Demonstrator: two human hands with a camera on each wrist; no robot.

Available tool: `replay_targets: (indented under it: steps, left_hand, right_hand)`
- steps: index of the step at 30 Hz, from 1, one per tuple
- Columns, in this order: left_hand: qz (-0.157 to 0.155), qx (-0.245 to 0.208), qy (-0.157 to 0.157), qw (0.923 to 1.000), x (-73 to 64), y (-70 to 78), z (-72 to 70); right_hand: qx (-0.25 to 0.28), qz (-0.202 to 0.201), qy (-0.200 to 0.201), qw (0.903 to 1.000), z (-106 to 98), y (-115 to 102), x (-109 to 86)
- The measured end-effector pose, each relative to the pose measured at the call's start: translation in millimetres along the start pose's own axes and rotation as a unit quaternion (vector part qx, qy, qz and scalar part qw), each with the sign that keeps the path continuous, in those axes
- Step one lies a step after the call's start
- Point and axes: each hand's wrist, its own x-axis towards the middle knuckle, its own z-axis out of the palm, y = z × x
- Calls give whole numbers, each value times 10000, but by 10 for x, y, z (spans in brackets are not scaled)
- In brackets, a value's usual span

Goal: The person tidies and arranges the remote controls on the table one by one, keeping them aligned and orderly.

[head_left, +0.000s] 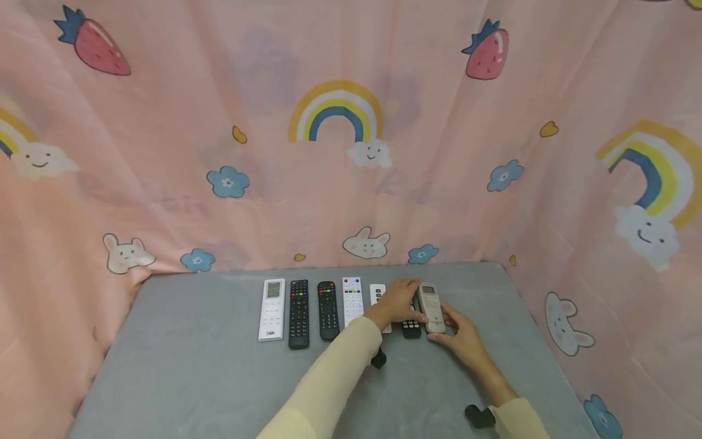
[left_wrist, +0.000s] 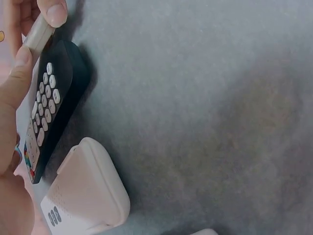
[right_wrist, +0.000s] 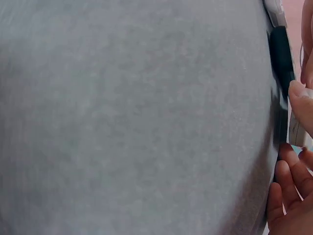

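At the right end of a row of remotes, a beige remote control with a small grey screen is between both hands. My left hand reaches across from the left and holds its left side, fingers near the top and thumb lower down. My right hand grips its lower right, thumb at the bottom end and fingers along the right side. In the left wrist view both thumbs touch the remote's edge. Just left of it lies a black remote with pale buttons, partly hidden by my left hand.
Further left are a small white remote, a white remote with many buttons, two black remotes and a white remote with a screen. They lie on a grey table before a pink curtain.
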Motion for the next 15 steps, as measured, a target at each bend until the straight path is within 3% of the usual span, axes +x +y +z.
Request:
replay_targets:
  steps: [6, 15]
  left_hand:
    - [-134, 345, 162, 9992, 30, -3, 68]
    - [-469, 265, 125, 9985, 75, -12, 148]
  right_hand:
    - [-301, -17, 107, 9995, 20, -6, 10]
    - [-556, 37, 75, 9984, 42, -38, 36]
